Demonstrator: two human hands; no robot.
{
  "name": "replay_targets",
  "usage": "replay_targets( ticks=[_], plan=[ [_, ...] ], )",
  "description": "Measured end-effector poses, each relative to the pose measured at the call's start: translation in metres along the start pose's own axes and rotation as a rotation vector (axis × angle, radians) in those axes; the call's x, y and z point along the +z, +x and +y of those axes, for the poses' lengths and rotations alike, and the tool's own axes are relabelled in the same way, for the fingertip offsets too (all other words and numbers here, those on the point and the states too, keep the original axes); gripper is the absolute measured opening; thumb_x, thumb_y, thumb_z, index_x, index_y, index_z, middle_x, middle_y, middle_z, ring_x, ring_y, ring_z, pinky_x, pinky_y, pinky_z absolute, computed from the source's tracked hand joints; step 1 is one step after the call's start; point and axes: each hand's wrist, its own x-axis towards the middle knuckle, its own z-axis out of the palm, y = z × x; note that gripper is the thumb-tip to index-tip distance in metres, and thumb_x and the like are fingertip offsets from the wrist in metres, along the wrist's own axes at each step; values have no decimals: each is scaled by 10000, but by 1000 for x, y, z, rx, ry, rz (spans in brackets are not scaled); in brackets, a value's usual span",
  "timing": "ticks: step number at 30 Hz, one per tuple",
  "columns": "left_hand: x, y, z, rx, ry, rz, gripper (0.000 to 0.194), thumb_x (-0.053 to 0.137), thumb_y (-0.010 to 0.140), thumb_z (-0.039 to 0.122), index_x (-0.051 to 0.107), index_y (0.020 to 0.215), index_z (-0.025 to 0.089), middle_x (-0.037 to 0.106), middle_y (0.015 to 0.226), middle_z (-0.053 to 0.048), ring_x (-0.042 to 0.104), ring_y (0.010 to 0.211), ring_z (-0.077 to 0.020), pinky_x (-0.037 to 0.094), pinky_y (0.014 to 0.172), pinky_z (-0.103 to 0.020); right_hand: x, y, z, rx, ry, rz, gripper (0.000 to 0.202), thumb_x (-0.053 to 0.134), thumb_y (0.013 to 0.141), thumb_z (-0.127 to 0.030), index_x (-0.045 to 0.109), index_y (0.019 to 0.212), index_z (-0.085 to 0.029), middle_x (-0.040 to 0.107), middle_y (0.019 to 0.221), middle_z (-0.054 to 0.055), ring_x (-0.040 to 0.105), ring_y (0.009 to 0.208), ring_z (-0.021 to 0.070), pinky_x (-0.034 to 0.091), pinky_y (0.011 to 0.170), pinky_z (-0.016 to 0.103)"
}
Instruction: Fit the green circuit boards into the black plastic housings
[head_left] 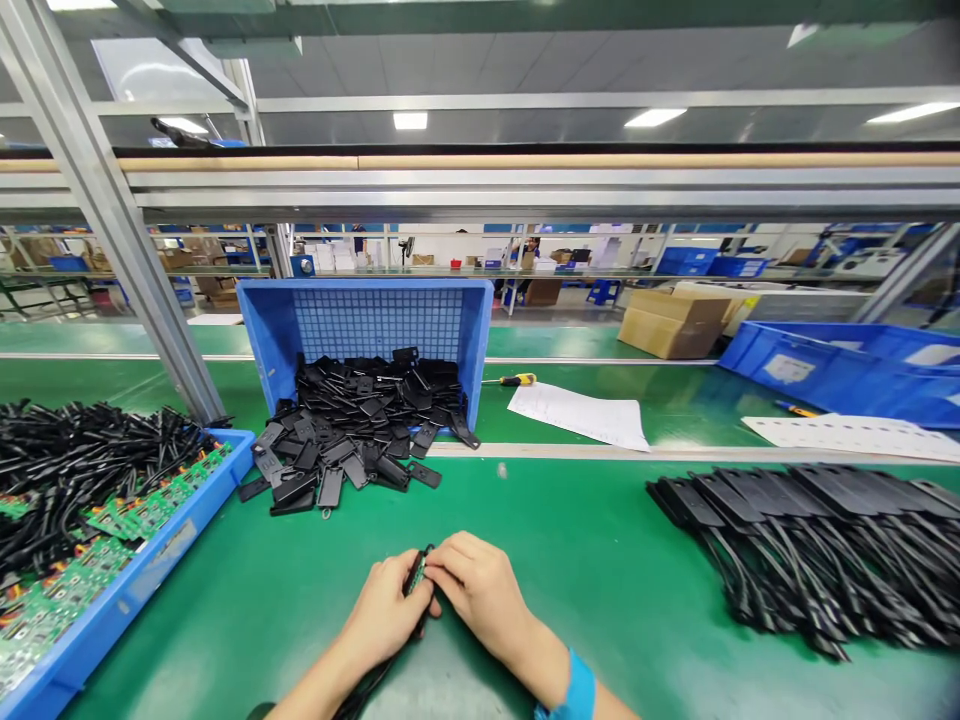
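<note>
Over the green worktop, my left hand [386,608] is closed round a black plastic casing with a small green circuit board [418,574] in it. Black cable [367,690] trails from it beneath my left wrist toward the near edge. My right hand [480,592] meets it from the right, its thumb and fingertips pinched on the board's upper end. Much of the casing is hidden by my fingers. A blue band [576,686] circles my right wrist.
A tipped blue crate [480,350] spills black casing pieces [337,450]. At left, a blue tray [187,525] holds circuit boards with cables. Finished-looking black units with cables [817,540] lie in a row at right. Behind are a screwdriver [519,380], paper [581,415] and a blue bin [847,365].
</note>
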Motion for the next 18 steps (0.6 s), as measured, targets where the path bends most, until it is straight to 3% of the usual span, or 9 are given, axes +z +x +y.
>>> replay_targets(
  ticks=[11,15,18],
  plan=[
    [0,4,-3,-73,-133,-40,126,450,767,259,542,787,175,656,601,-10,528,391,-105,366,389,-186,1,5,1,-124,-211,-118,244,375,941,-160,572,796,-167,587,761,57,524,708,183,412,589,277],
    [-6,8,-5,-187,-391,24,267,541,748,414,509,843,167,632,618,-13,546,416,-106,357,358,-176,-8,17,17,145,-12,-136,161,431,925,-153,540,810,-180,599,785,8,553,701,125,442,631,220],
    [-9,10,-8,-203,-543,89,461,620,691,536,508,928,157,630,654,-22,595,509,-125,415,405,-188,-22,32,57,411,-114,-60,186,436,932,-166,560,794,-162,613,769,15,590,724,123,451,671,222]
  ],
)
